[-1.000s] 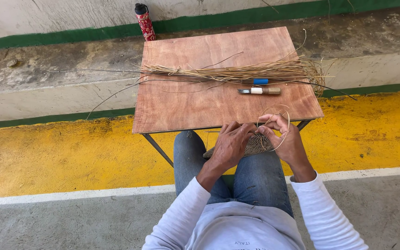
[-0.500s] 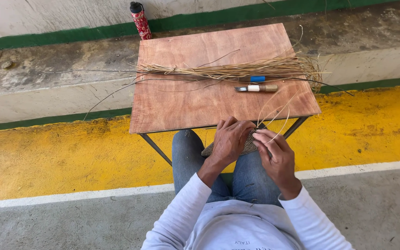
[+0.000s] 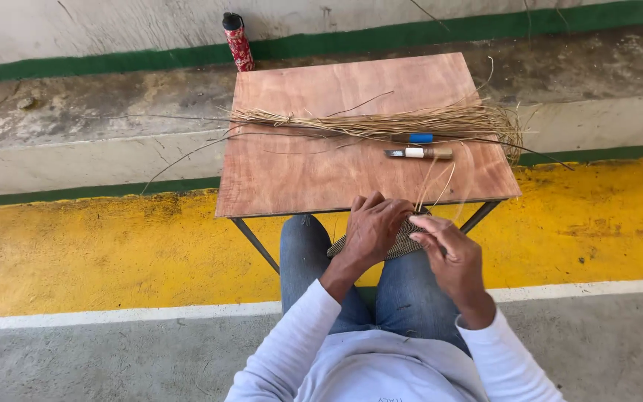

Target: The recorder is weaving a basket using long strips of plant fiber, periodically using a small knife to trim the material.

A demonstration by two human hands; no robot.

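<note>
My left hand (image 3: 372, 229) grips a small flat woven piece (image 3: 403, 242) held over my lap, just below the table's near edge. My right hand (image 3: 449, 257) sits beside it on the right, fingers pinched on thin straw strands (image 3: 434, 182) that rise from the weave toward the tabletop. A long bundle of dry straw (image 3: 381, 123) lies across the brown wooden table (image 3: 314, 167). A small knife (image 3: 420, 153) with a pale handle rests just in front of the bundle, and a blue object (image 3: 420, 138) lies among the straw.
A red bottle with a black cap (image 3: 237, 41) stands on the concrete ledge behind the table. Loose strands stick out past the table's left and right edges. A yellow painted strip and a white line run across the floor under the table.
My right hand has dropped lower and drawn back toward me, pulling the strands along. My left hand stays on the woven piece. The view has shifted slightly.
</note>
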